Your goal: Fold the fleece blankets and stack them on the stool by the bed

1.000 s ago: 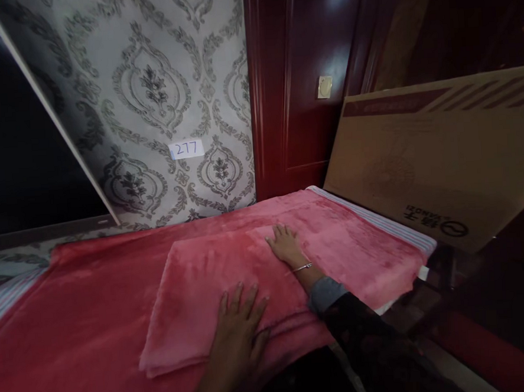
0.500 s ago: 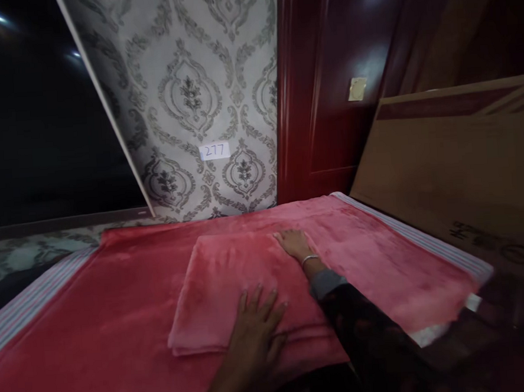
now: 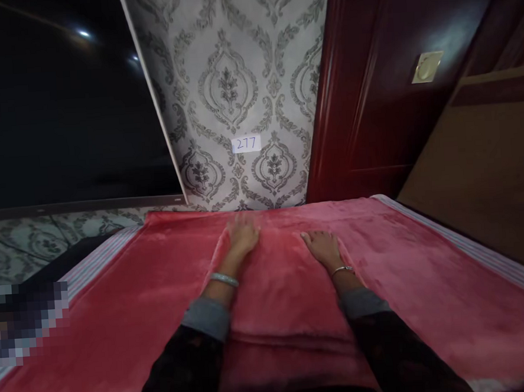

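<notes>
A folded pink plush cloth (image 3: 289, 283) lies in front of me on a larger pink plush cover (image 3: 162, 308). On the far left corner of the folded cloth is my left hand (image 3: 243, 232), its fingers apart and a little blurred, with a bracelet on the wrist. My right hand (image 3: 324, 248) rests flat near the far right corner, a thin bangle on its wrist. Neither hand holds anything. Folded layers show as dark creases along the cloth's near edge.
A large dark screen (image 3: 66, 113) stands at the left, against patterned wallpaper with a "277" label (image 3: 246, 144). To the right are a dark red wood panel (image 3: 371, 94) with a switch plate (image 3: 427, 67) and a large cardboard box (image 3: 487, 176). Striped edging borders the cover.
My left hand has moved forward from the near middle of the folded cloth to its far left corner. My right hand stays near the far right corner. The view has shifted.
</notes>
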A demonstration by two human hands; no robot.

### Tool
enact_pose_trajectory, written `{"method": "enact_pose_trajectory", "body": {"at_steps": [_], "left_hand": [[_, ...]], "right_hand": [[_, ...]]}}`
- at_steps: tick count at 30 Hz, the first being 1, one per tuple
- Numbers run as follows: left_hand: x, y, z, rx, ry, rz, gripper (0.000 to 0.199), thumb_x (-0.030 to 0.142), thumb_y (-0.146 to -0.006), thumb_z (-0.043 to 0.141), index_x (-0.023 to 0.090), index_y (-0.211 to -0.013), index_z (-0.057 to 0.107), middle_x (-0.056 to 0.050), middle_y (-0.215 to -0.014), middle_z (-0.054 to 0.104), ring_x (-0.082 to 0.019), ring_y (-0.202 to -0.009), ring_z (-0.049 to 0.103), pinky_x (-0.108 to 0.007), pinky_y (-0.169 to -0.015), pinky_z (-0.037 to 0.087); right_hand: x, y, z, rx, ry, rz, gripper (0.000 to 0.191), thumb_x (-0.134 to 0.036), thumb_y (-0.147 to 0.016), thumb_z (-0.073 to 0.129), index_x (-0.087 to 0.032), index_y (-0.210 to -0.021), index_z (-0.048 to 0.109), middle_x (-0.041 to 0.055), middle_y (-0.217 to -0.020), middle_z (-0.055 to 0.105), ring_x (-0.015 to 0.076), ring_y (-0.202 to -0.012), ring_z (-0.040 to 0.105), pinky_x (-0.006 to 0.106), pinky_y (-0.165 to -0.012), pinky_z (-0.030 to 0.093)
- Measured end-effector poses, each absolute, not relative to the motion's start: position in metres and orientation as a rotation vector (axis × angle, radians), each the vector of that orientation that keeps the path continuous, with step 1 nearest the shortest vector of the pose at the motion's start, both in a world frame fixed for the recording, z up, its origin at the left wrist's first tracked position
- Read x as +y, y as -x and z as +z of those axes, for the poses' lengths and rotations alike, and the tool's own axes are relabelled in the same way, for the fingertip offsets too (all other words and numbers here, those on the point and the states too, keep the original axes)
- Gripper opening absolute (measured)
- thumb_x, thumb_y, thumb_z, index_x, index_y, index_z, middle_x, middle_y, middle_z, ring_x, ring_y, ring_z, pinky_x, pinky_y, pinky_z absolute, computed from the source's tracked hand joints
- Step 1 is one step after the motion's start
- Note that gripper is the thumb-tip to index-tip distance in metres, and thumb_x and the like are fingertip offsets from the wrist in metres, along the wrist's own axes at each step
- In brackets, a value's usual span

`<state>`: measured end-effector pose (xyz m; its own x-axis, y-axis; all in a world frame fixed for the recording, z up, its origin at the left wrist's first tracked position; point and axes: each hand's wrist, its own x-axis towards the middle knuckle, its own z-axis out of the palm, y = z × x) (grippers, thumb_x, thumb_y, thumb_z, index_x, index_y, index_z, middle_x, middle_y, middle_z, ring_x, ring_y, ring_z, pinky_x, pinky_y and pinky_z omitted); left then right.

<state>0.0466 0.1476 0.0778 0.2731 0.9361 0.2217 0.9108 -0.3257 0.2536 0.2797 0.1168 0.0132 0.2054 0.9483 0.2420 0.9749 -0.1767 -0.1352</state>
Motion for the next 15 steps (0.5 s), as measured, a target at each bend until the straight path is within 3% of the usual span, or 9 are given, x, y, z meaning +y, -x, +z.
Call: {"method": "enact_pose_trajectory", "body": {"at_steps": [3,5,9,15], "left_hand": [[0.158,-0.036,0.038,2.029,-2.397,0.500,0.046,0.037,-0.097,0.042,0.019,-0.137,0.056,-0.015,-0.146,0.052,-0.035,-0.141,0.037,-0.060,-0.115,0.023],[0.161,-0.028,0.020,2.075,-2.354,0.553,0.048,0.038,-0.097,0.041,0.021,-0.140,0.054,-0.013,-0.150,0.049,-0.035,-0.143,0.033,-0.062,-0.115,0.022],[0.172,-0.020,0.017,2.160,-2.007,0.695,0.048,0.040,-0.095,0.043,0.021,-0.137,0.057,-0.015,-0.148,0.050,-0.038,-0.135,0.044,-0.061,-0.107,0.035],[0.200,0.000,0.018,2.247,-1.671,0.807,0.053,0.045,-0.093,0.043,0.007,-0.126,0.061,-0.027,-0.128,0.063,-0.040,-0.120,0.058,-0.055,-0.095,0.048]], "right_hand": [[0.117,-0.283,0.011,-1.735,2.267,-0.126,0.048,-0.040,-0.103,0.033,-0.014,-0.110,0.073,0.0173,-0.119,0.069,0.0300,-0.115,0.059,0.049,-0.102,0.035],[0.117,-0.288,0.009,-1.647,2.308,-0.100,0.049,-0.040,-0.103,0.033,-0.012,-0.111,0.072,0.0194,-0.120,0.068,0.0317,-0.117,0.057,0.051,-0.100,0.037],[0.119,-0.297,0.007,-1.473,2.367,-0.019,0.046,-0.035,-0.102,0.034,-0.011,-0.116,0.071,0.0208,-0.125,0.065,0.0330,-0.119,0.056,0.048,-0.095,0.043],[0.119,-0.309,0.008,-1.224,2.385,0.078,0.044,-0.032,-0.099,0.039,-0.010,-0.123,0.067,0.0218,-0.126,0.063,0.0313,-0.119,0.058,0.040,-0.095,0.045]]}}
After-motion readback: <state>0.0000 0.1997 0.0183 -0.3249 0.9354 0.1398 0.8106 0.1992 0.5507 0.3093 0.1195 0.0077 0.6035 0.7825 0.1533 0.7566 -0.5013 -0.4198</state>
